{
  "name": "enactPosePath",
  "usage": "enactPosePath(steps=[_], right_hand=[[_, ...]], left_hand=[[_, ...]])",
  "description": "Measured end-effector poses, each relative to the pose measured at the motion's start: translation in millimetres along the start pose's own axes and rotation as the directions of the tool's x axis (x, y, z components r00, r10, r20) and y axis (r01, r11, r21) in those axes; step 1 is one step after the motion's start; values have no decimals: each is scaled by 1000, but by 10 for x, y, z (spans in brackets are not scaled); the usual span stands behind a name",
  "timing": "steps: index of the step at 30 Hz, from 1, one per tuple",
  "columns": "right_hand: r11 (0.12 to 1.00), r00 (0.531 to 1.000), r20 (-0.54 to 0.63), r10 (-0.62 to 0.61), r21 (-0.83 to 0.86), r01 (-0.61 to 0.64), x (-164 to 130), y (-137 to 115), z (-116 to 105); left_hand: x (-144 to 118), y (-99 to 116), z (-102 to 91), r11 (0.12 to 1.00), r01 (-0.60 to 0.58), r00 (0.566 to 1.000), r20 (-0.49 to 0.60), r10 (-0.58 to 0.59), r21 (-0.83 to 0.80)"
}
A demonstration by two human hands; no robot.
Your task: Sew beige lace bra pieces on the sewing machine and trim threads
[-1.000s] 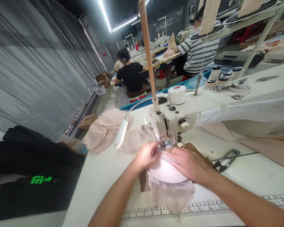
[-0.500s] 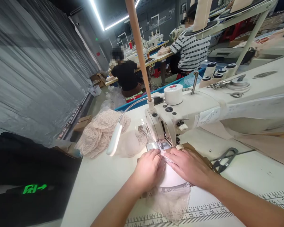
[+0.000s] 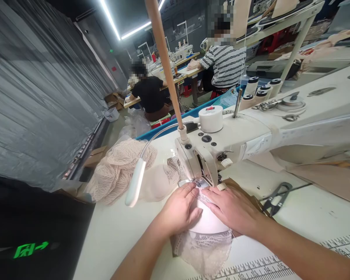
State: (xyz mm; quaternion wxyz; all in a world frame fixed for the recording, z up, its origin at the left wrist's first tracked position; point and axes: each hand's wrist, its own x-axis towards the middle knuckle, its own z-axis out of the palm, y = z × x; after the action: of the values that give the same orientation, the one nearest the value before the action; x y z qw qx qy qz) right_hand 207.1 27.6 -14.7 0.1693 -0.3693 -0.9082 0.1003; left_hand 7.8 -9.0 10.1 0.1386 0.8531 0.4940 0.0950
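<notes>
My left hand (image 3: 177, 210) lies on pale fabric left of the needle area, its fingertips close to the presser foot (image 3: 198, 182) and its thumb apart. Opposite it, my right hand (image 3: 233, 206) rests with stretched fingers on the same fabric. Between them shows a smooth white rounded piece (image 3: 212, 221), with pale lace (image 3: 202, 252) hanging out toward me below it. The fabric's far edge sits under the head of the white sewing machine (image 3: 189, 155). My fingers partly hide the lace edge at the foot.
A lit gooseneck lamp (image 3: 135, 182) stands left of the needle, before piled lace pieces (image 3: 119, 167). Thread snips (image 3: 277, 198) lie to the right. A printed ruler scale (image 3: 265, 268) runs along the front. Beyond, two people (image 3: 150, 93) sit at other machines.
My left thumb has come into view, spread on the white piece. The lace below has shifted and lies more spread out. The whole view has swung slightly.
</notes>
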Motion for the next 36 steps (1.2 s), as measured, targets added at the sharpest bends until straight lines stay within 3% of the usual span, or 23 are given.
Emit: enactPosePath(steps=[9,13,17,23,36], right_hand=[[999,999,-43,-8,32,10,11,34,-17],[997,995,-103,-16,76,24,-30,95,32],[993,995,-90,-44,103,54,-40,97,28],[989,996,-27,-87,116,90,-32,43,-58],[992,998,-8,-62,113,63,10,29,-58]], left_hand=[[64,-132,-219,987,-114,990,100,103,116],[28,-51,-233,983,-126,991,-22,130,134],[6,68,-104,988,-121,984,-122,132,95],[-18,21,54,986,-137,977,-151,149,91],[0,-123,4,986,-153,965,-204,164,65]])
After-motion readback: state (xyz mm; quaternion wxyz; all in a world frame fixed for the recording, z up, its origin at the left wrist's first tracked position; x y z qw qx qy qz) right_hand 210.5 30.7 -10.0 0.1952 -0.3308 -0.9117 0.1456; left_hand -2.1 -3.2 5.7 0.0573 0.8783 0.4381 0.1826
